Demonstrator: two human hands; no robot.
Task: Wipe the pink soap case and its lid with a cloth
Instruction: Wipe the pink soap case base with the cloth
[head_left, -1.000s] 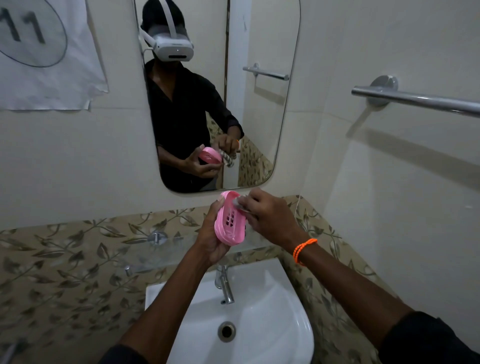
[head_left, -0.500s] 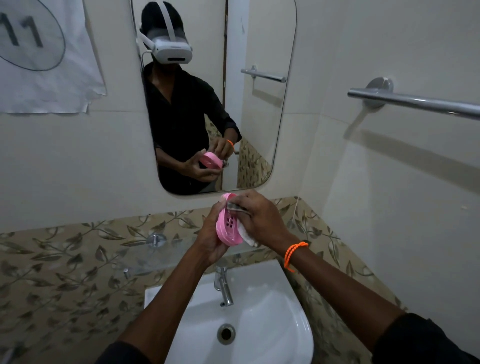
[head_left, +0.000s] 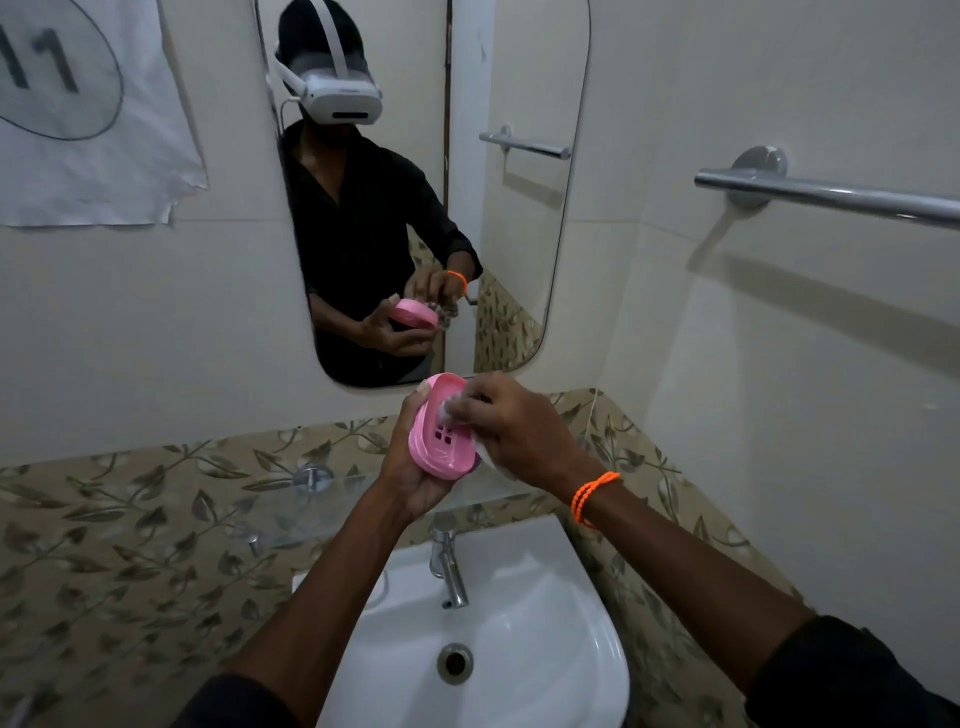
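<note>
Pink soap case (head_left: 442, 435) is being held up above the white sink (head_left: 545, 613), in front of the mirror (head_left: 519, 208), its slotted inside facing near. The left hand (head_left: 410, 467) is cupping it from the left and beneath, fingers curled closed around its body. The right hand (head_left: 511, 431) is pinching a white cloth (head_left: 451, 410) tight, pressing it inside the case's far end. An orange bracelet (head_left: 592, 493) is circling the right wrist.

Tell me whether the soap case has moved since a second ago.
Yes. The soap case, in the left hand, has swung flatter, its open side facing up more; it stays just below the mirror.
</note>
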